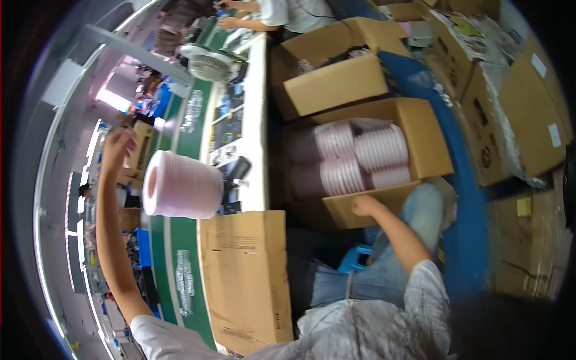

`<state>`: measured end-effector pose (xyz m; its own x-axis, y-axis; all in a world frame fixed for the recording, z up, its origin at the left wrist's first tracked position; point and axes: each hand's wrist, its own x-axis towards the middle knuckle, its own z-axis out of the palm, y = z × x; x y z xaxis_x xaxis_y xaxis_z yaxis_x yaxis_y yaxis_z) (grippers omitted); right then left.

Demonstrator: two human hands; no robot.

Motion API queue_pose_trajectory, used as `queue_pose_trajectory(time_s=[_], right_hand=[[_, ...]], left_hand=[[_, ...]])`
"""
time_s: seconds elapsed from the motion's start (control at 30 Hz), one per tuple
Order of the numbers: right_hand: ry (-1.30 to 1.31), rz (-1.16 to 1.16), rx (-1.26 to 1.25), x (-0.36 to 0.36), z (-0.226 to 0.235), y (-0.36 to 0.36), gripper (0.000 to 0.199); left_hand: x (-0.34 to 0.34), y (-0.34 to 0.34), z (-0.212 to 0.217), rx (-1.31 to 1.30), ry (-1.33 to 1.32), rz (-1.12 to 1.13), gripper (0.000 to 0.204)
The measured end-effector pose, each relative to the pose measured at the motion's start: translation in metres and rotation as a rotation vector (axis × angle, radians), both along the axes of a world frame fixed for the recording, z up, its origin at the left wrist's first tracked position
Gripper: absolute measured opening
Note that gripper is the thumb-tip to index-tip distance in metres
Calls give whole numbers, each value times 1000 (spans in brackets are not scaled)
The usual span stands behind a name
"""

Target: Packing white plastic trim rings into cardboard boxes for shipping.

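Observation:
A stack of pale pink, round ringed pieces (183,185) lies on its side at the near edge of the bench, its hollow end facing left. My left hand (122,144) is raised beyond that stack, apart from it, with slightly blurred, bent fingers spread and nothing visible in them. Low on the right, my right hand (365,206) is closed at the near flap of an open cardboard box (426,135); whether it grips the flap is hidden. Inside that box lie several similar pink stacks (381,148) in clear plastic wrap.
A flattened cardboard piece (243,276) covers the near bench edge. Beyond the green conveyor strip (163,234) are shelves of parts. A fan (207,62) stands farther up the bench, near another person's arms (243,24). A second open carton (336,84) and stacked cartons (522,102) are at right.

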<state>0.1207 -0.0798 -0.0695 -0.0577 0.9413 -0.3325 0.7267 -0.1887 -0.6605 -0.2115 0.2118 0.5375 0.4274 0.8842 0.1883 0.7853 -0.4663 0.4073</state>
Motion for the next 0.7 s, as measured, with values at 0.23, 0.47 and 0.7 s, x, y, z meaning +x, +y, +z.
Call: queue_pose_trajectory(time_s=[0.23, 0.47, 0.7], right_hand=[[-79, -359, -8, 26, 28, -1, 35], [-173, -507, 7, 35, 60, -5, 40], [21, -761, 108, 78, 73, -20, 23]], left_hand=[[259, -55, -164, -75, -475, -389, 30], [351, -130, -504, -235, -260, -519, 41], [335, -154, -612, 92, 943, -1121, 34]])
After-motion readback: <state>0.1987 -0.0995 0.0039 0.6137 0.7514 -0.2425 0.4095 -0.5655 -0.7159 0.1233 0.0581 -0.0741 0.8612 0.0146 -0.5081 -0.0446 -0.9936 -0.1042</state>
